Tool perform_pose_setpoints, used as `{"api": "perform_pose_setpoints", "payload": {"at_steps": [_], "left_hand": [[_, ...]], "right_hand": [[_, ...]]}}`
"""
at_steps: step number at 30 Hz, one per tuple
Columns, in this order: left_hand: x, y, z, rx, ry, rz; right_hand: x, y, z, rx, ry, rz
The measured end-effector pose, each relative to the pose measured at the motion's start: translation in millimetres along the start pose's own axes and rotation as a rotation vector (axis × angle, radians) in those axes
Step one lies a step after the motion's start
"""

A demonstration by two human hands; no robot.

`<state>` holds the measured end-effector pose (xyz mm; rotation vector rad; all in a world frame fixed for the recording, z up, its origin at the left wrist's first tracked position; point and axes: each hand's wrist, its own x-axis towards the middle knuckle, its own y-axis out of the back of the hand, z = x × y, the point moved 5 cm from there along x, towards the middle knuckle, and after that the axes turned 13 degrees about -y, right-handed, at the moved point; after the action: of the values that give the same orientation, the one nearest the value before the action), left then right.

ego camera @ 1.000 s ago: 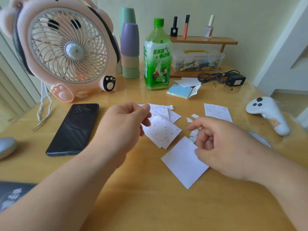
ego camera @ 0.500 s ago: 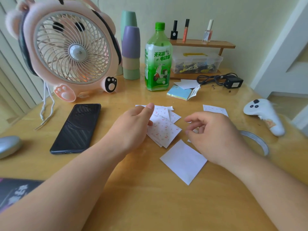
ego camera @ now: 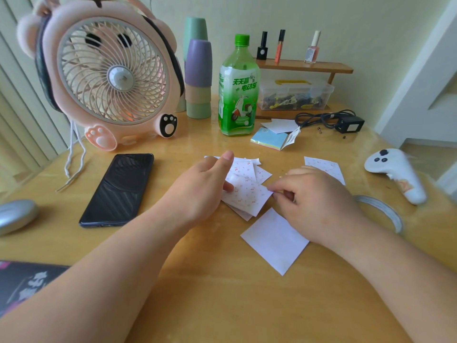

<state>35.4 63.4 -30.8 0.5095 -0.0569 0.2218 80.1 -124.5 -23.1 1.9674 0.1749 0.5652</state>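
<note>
paper with a red-speck print, held at both ends

paper is the matter in hand: the patterned sheet (ego camera: 249,196) sits on top of a small pile of like sheets (ego camera: 247,167) near the middle of the wooden table (ego camera: 222,305). the left hand (ego camera: 205,186) has its fingers curled onto the sheet's left edge, thumb sticking up clear of it. the right hand (ego camera: 314,201) pinches the sheet's right corner between thumb and forefinger, its other fingers tucked under. whether the sheet is lifted off the pile cannot be told. just below it lies a plain white square (ego camera: 274,241), partly under the right wrist; another patterned piece (ego camera: 324,167) shows beyond the right hand. a black phone (ego camera: 118,191) lies left of the left hand, a roll of tape (ego camera: 380,211) and a white controller (ego camera: 395,174) to the right. farther back stand a pink fan (ego camera: 111,73), stacked cups (ego camera: 197,78) and a green bottle (ego camera: 237,90)
</note>
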Motion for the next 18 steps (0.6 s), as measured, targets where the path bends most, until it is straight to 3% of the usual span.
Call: {"api": "perform_pose_setpoints", "payload": {"at_steps": [5,11,18], "left_hand": [[0.0,3.4,0.3,0.030,0.012,-0.004],[-1.8,3.8,2.5,0.037,0.018,-0.002],[-5.2,3.5,4.6,0.035,0.015,-0.018]], "right_hand": [[0.6,2.8,0.3,0.002,-0.007,0.012],[1.0,11.8,6.6,0.098,-0.064,0.154],[1.5,28.1,32.8,0.595,-0.410,0.127]]}}
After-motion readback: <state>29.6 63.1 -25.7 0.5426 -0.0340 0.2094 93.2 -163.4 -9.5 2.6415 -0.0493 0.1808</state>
